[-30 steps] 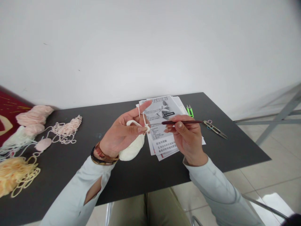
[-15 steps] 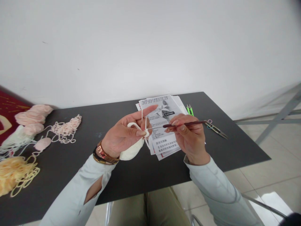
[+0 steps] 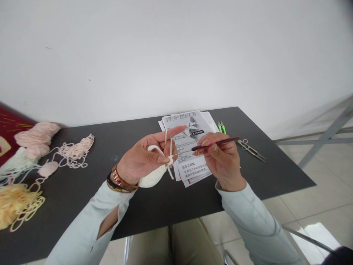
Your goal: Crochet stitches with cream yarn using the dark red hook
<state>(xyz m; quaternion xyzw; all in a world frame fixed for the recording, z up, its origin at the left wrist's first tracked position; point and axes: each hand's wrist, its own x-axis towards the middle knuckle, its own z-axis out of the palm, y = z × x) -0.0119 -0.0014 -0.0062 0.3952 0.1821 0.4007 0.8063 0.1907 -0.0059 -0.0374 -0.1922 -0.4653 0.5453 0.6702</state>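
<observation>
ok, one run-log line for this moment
left hand: pinching cream crochet piece | right hand: holding crochet hook | hook: pointed at piece | printed sheets: on table

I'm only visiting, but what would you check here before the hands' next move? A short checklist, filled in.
1. Right hand grips the hook by its dark handle: ok.
2. Left hand pinches the white yarn piece: ok.
3. Yarn strand runs over the left index finger: ok.
4. Hook tip seated in a loop: cannot tell, too small.
5. Top printed sheet fully readable: not ok, the hands cover parts.
6. Green snips apart from the white yarn: ok.
</observation>
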